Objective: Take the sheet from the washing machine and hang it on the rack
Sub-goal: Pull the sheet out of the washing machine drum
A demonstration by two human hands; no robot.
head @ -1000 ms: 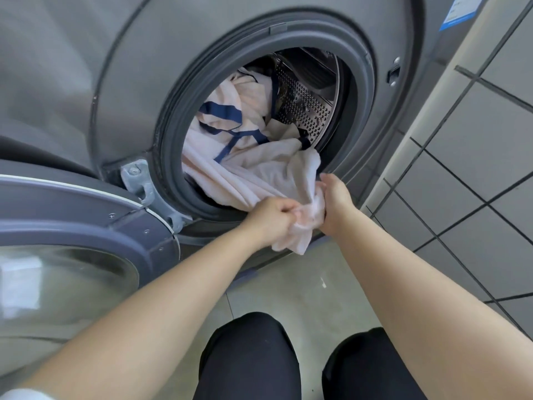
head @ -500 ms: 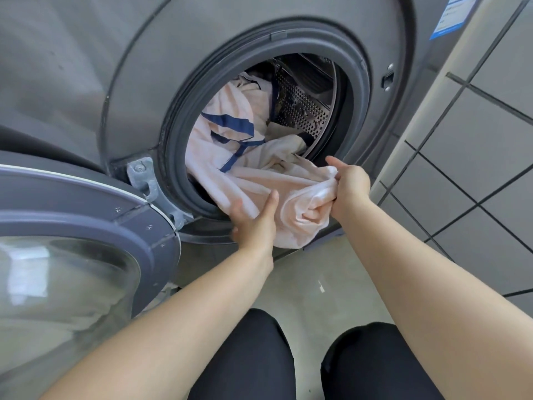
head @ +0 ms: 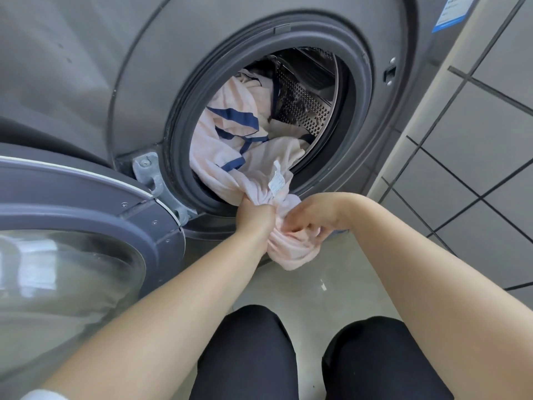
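Both hands have shifted since half a second ago: the left hand point(head: 253, 215), then open against the cloth, now clenches a bunched part of the sheet point(head: 230, 148) just below the door opening, and the right hand point(head: 310, 215), then up at the right of the rim, has dropped beside it and pinches the same bunch with curled fingers. More of the pale pink sheet now hangs out over the lower lip of the grey rubber seal point(head: 184, 125), its loose end drooping toward the floor point(head: 311, 287); the rest, with dark blue stripes, lies piled inside the perforated drum point(head: 302, 102) of the washing machine point(head: 101, 67). A white care tag point(head: 277, 180) sticks up from the cloth just above the hands; its print is too small to read.

To the left the open door point(head: 86, 226) swings out close beside the left forearm. To the right, a tiled wall point(head: 476, 154) stands near the machine, leaving a strip of floor between. The person's dark-trousered knees point(head: 248, 350) sit below the hands. A blue label point(head: 452, 10) at the machine's top right corner bears writing that cannot be read.
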